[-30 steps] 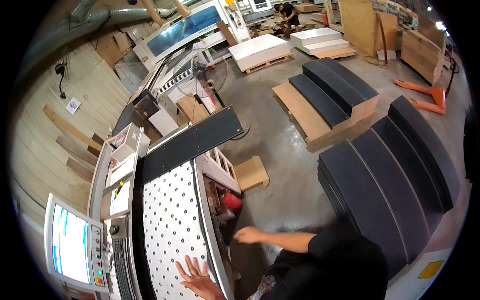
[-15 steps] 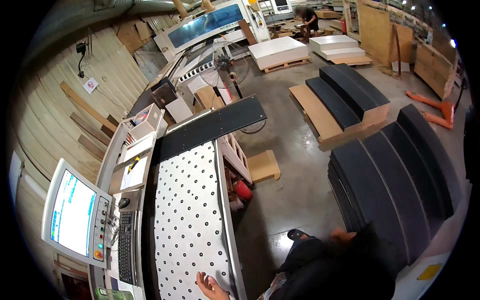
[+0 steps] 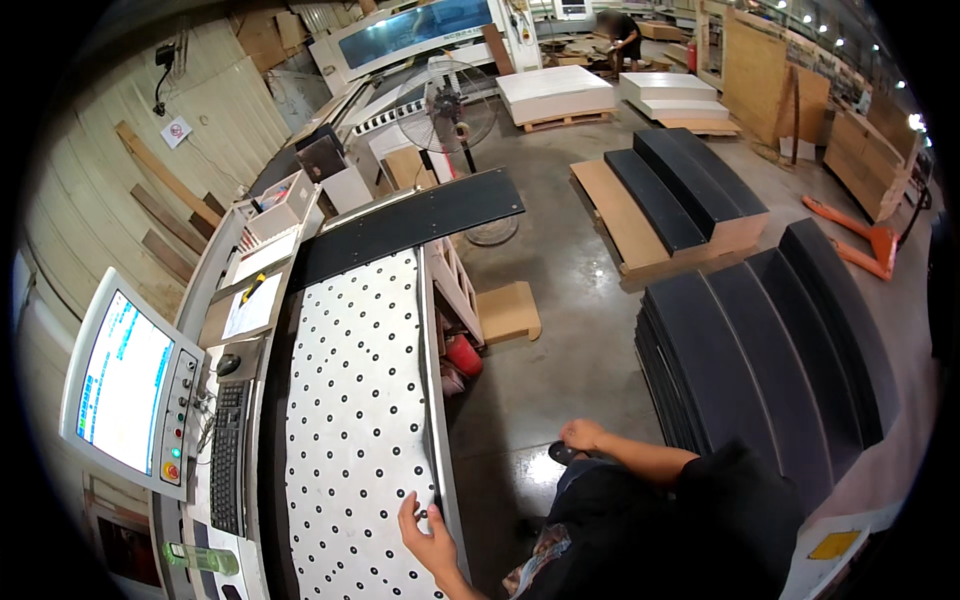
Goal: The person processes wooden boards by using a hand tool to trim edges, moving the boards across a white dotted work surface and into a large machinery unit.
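Observation:
My left hand (image 3: 428,535) is over the right edge of a long white table (image 3: 355,400) studded with black round dots. Its fingers and thumb are apart, with nothing between them. My right hand (image 3: 580,433) hangs above the floor in front of me, near my shoe (image 3: 568,453), its fingers curled in and nothing visible in them. A long dark panel (image 3: 420,222) with small holes lies across the far end of the table. To the right stand stacks of dark panels (image 3: 710,350).
Left of the table are a monitor (image 3: 130,385), a keyboard (image 3: 229,458), a mouse (image 3: 229,364) and a green bottle (image 3: 200,558). Beyond stand a fan (image 3: 446,105), white panel stacks (image 3: 556,92) and an orange pallet jack (image 3: 868,248). Another person (image 3: 624,38) works far back.
My right arm has swung forward and left, away from the dark stacks. My left hand has come farther up over the table edge. The whole view has shifted slightly.

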A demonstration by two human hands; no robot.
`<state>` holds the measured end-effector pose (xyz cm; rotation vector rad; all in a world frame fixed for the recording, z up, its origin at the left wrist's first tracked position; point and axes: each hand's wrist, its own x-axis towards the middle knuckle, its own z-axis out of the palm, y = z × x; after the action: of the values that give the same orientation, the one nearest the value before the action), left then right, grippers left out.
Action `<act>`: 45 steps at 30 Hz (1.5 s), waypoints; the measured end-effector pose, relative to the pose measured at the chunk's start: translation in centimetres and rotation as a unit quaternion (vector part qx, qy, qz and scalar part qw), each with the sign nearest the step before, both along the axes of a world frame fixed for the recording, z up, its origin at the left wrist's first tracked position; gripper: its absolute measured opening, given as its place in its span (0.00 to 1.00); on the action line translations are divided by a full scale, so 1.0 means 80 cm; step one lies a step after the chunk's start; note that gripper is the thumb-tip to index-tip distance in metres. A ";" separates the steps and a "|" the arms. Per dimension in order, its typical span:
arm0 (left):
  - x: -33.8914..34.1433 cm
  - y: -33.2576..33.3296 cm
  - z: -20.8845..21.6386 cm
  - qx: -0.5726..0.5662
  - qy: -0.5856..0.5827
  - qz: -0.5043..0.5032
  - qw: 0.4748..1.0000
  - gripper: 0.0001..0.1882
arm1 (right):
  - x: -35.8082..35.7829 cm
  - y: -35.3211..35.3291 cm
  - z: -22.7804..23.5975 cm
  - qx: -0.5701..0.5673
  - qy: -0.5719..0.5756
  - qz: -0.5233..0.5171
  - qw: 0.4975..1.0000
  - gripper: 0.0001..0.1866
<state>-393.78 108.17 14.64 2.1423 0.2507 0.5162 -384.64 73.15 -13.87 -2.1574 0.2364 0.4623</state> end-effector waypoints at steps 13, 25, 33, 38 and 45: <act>-0.053 -0.042 -0.004 -0.083 0.079 0.148 0.982 0.17 | 0.096 0.256 0.210 0.294 -0.111 0.426 0.848 0.16; -0.069 -0.108 -0.028 0.042 0.174 0.211 0.961 0.20 | 0.127 0.405 0.234 0.211 -0.294 0.429 0.828 0.11; -0.031 -0.161 -0.023 -0.089 0.134 0.202 0.966 0.21 | 0.118 0.400 0.219 0.305 -0.278 0.427 0.805 0.12; 0.046 -0.135 -0.002 -0.070 0.029 0.142 0.987 0.27 | 0.119 0.403 0.214 0.309 -0.280 0.430 0.800 0.09; 0.114 -0.095 0.101 -0.121 -0.204 -0.014 0.971 0.32 | 0.113 0.394 0.228 0.295 -0.281 0.427 0.807 0.11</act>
<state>-384.66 100.53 22.68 1.7550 0.0481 0.8485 -375.62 104.64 4.38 -1.5641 -1.1181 0.2912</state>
